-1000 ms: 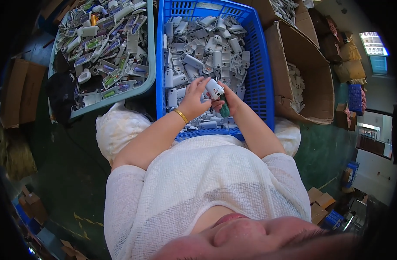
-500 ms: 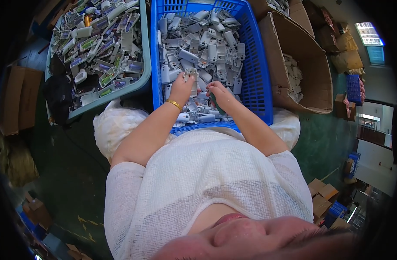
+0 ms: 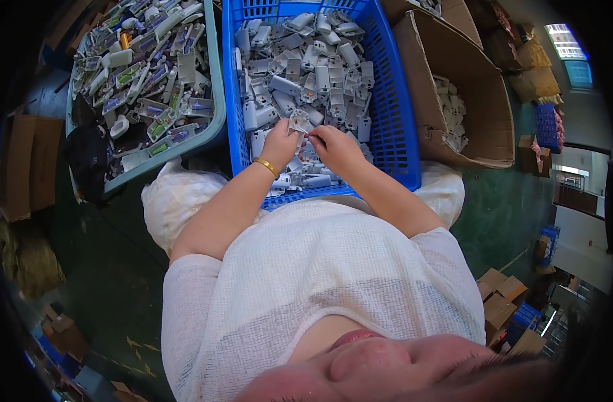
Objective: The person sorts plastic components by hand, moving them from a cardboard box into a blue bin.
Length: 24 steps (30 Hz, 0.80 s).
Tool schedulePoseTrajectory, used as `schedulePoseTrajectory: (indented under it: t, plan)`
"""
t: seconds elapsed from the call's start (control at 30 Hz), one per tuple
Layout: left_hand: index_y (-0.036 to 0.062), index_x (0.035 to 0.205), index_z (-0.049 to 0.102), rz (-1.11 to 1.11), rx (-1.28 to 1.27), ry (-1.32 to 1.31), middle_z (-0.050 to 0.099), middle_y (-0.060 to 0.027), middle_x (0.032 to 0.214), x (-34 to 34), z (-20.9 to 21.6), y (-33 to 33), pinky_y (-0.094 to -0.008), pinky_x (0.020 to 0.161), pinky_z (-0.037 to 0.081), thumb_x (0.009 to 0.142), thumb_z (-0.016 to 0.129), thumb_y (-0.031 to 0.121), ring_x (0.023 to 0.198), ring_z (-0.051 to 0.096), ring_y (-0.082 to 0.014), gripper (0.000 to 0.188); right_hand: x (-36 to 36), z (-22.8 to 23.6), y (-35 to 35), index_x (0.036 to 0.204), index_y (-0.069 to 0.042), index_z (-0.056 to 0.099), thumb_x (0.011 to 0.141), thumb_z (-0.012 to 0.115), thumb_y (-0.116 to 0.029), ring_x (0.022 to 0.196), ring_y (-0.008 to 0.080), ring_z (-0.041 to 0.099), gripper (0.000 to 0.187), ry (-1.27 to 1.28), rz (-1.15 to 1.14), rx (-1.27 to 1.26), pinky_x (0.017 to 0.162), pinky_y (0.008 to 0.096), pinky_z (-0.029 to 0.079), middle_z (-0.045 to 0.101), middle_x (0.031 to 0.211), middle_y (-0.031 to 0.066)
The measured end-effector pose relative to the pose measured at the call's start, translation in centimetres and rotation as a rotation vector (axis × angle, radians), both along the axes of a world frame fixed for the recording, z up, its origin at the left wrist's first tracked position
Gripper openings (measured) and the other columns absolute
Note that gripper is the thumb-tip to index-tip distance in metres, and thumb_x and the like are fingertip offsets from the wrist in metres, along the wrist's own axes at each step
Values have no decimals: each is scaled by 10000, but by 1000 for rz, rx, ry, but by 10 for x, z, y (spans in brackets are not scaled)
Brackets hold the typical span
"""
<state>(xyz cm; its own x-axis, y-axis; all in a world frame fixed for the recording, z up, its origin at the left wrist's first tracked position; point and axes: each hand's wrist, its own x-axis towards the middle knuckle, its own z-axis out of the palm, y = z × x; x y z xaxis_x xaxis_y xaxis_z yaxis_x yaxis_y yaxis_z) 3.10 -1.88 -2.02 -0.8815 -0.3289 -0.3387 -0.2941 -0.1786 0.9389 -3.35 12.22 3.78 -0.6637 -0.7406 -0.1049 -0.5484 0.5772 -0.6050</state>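
Observation:
My left hand (image 3: pixel 280 145) is closed around a small white plastic housing (image 3: pixel 298 121), held above the blue basket with its hollow inner side showing. Close against it, my right hand (image 3: pixel 336 149) is pinched at the housing's near right edge. A thin tool seems to run from these fingers to the housing; most of it is hidden in the hand, so its kind is unclear. Below both hands, the blue plastic basket (image 3: pixel 395 100) holds many white and grey housings (image 3: pixel 323 79), some lying hollow side up.
To the left stands a pale green tub (image 3: pixel 221 87) heaped with mixed plastic parts, a black bag (image 3: pixel 87 157) at its near side. On the right an open cardboard box (image 3: pixel 484 114) contains white parts. White sacks (image 3: pixel 179 201) flank the basket's near end.
My right hand has moved left and up to the housing, its fingers meeting its edge. The housing has tilted in my left hand. A dark green piece seen under my right hand is now hidden.

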Motion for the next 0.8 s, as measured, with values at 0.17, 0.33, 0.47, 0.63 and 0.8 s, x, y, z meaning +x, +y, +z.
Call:
schedulePoseTrajectory:
  t: [0.17, 0.33, 0.47, 0.63, 0.8]
  plan:
    - [-6, 989, 482, 43, 69, -2, 614, -126, 817, 2, 7, 5, -314, 558, 506, 822, 463, 62, 662, 630, -193, 181, 1, -2, -4, 931, -50, 564, 845, 515, -190, 790, 321, 563, 172, -38, -21, 50, 654, 383, 444, 581, 848, 145]
    - [-12, 1000, 482, 126, 4, -43, 608, -143, 805, 2, 2, 5, -318, 537, 517, 824, 439, 36, 644, 629, -199, 187, 10, -13, -14, 926, -50, 541, 857, 486, -186, 780, 335, 562, 162, -46, -69, 105, 645, 409, 445, 583, 843, 156]
    - [-14, 994, 479, 149, -120, -94, 604, -144, 804, 3, 22, 6, -318, 522, 519, 825, 437, 37, 631, 627, -200, 181, 15, -20, -18, 937, -47, 524, 860, 480, -188, 780, 347, 560, 166, 5, -75, 99, 649, 419, 448, 582, 845, 163]
    - [-8, 1040, 445, 188, 230, -118, 602, -126, 828, 0, 4, 3, -287, 505, 513, 832, 425, 30, 624, 601, -165, 213, 7, -31, -23, 911, -44, 495, 878, 451, -218, 759, 381, 569, 182, 64, -221, 50, 624, 452, 452, 581, 820, 196]
    - [-2, 1026, 454, 182, 145, -85, 604, -113, 839, -1, 3, 0, -269, 523, 500, 822, 422, 3, 630, 587, -146, 207, -2, -16, -16, 952, -67, 537, 872, 471, -224, 754, 348, 578, 188, -26, -149, -115, 631, 412, 454, 599, 837, 161]
